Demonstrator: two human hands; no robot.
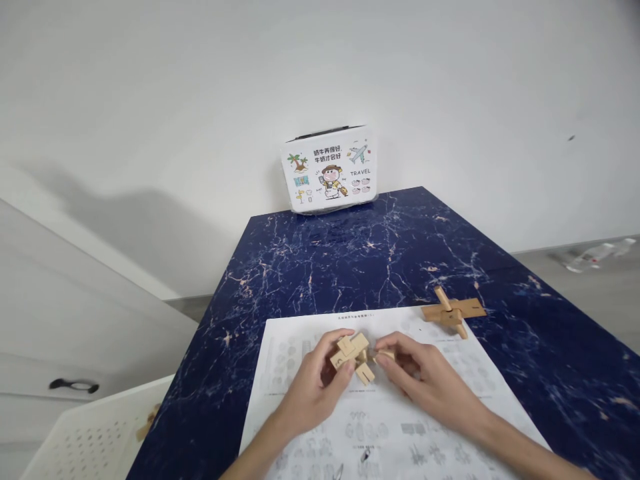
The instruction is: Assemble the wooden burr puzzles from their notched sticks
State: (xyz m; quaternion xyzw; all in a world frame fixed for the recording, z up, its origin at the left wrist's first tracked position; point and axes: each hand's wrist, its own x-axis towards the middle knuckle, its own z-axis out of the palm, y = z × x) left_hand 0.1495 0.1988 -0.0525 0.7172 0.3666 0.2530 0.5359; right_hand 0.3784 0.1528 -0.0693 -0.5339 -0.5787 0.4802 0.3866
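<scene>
1. From where I stand, the wooden block cluster (362,357) is above a printed sheet (383,401) on the blue marbled desk (325,260), pinched between the left hand's (311,387) thumb and fingers.
2. Its blocks cross on the diagonal: one end juts toward the upper right, another, bearing a dark mark, toward the lower right. I can't pick out a single long axis.
3. The right hand (425,375) pinches a small wooden piece (387,354) that lies roughly crosswise, its left end toward the cluster; whether they touch, I can't tell.
4. Fingers and thumbs hide parts of both.
5. Off to the right, a cross-shaped wooden assembly (451,317) overlaps the sheet's far right corner, its rod slanting from upper left to lower right.
6. At the desk's far end, a white printed case (331,172) stands against the wall.
7. At lower left, a white perforated basket (75,420) sits beside the desk.
</scene>
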